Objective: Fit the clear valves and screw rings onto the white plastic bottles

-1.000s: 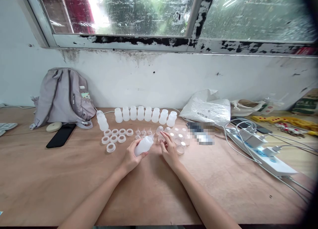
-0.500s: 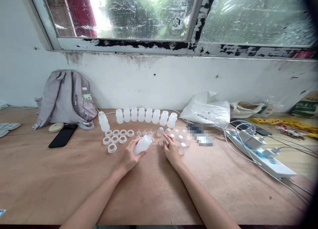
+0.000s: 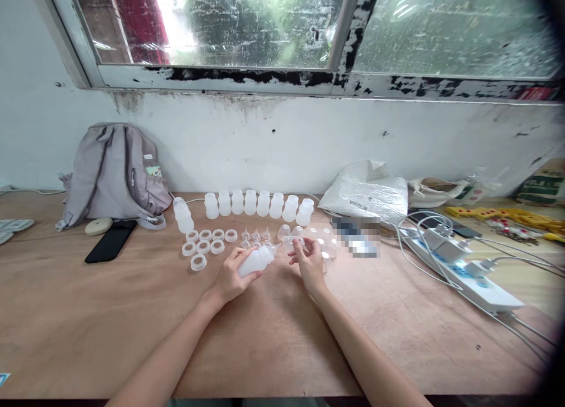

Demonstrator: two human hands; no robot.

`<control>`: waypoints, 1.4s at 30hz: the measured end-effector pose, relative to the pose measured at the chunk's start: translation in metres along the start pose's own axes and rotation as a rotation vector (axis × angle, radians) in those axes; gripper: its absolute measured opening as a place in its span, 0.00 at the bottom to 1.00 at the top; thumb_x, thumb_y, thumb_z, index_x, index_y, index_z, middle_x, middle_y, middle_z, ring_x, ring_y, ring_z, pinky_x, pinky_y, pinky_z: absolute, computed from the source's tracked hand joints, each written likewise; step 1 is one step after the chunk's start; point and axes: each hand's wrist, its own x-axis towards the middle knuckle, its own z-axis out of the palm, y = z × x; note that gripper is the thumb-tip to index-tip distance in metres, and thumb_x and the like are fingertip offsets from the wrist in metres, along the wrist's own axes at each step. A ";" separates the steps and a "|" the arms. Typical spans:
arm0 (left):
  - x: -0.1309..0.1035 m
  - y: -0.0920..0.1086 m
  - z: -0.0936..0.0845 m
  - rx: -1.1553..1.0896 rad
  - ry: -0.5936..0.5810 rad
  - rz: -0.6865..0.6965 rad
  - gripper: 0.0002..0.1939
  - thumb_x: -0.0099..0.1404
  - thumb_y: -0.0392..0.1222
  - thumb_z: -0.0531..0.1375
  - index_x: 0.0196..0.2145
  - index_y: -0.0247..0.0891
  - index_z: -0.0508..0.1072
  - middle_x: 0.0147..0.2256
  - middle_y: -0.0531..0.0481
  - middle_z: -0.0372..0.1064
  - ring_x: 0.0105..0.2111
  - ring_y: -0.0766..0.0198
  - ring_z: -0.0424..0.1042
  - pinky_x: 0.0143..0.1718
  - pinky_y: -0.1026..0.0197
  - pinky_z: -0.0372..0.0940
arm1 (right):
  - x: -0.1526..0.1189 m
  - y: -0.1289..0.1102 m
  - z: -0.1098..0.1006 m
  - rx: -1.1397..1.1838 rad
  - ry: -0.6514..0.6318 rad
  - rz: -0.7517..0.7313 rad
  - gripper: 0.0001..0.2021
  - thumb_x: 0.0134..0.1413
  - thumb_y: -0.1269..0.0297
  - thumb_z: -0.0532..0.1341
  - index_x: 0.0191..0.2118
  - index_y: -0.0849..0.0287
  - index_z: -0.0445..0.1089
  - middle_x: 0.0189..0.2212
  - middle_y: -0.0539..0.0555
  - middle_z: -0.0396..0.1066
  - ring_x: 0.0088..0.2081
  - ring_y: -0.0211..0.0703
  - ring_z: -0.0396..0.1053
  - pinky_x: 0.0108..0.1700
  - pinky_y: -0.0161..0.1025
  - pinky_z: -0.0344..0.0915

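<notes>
My left hand (image 3: 232, 275) is wrapped around a frosted white baby bottle (image 3: 255, 262), tilted so that its top end points to the right. A clear nipple seems to stick out of that end. Between the thumb and fingers of my right hand (image 3: 311, 265) is a clear bottle cap (image 3: 288, 242), held just right of the bottle's top and apart from it. Several more clear caps (image 3: 325, 242) stand behind and beside my right hand, partly hidden by it. Clear nipples (image 3: 255, 235) stand in rows behind the bottle, and several white collar rings (image 3: 205, 247) lie to the left.
Several open bottles (image 3: 250, 204) form a row along the wall, with a capped bottle (image 3: 183, 215) to their left. A black phone (image 3: 111, 242) and a backpack (image 3: 115, 174) are at left. At right are a plastic bag (image 3: 368, 192) and a power strip (image 3: 468, 271) with cables.
My right hand has picked up a clear cap and brought it toward the bottle. My left hand has tipped the bottle a little more to the right.
</notes>
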 end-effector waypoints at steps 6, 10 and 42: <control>-0.001 -0.002 0.000 0.040 0.002 -0.004 0.26 0.53 0.46 0.59 0.50 0.43 0.61 0.39 0.48 0.63 0.38 0.61 0.66 0.39 0.59 0.63 | -0.005 -0.015 0.002 0.213 0.037 0.033 0.20 0.46 0.51 0.57 0.45 0.55 0.60 0.33 0.49 0.65 0.19 0.32 0.65 0.23 0.36 0.68; -0.001 -0.002 0.001 0.035 -0.026 0.029 0.26 0.53 0.46 0.60 0.49 0.42 0.61 0.40 0.48 0.65 0.40 0.60 0.66 0.41 0.58 0.62 | -0.008 -0.016 0.002 0.170 0.000 0.025 0.20 0.47 0.51 0.56 0.44 0.56 0.63 0.30 0.49 0.65 0.18 0.31 0.64 0.20 0.34 0.66; -0.008 0.012 0.013 0.009 -0.177 0.068 0.23 0.55 0.43 0.56 0.49 0.39 0.60 0.41 0.45 0.64 0.40 0.59 0.65 0.42 0.57 0.62 | -0.043 -0.009 0.017 -0.064 -0.245 0.060 0.10 0.53 0.54 0.51 0.32 0.55 0.58 0.16 0.44 0.59 0.11 0.32 0.56 0.11 0.30 0.52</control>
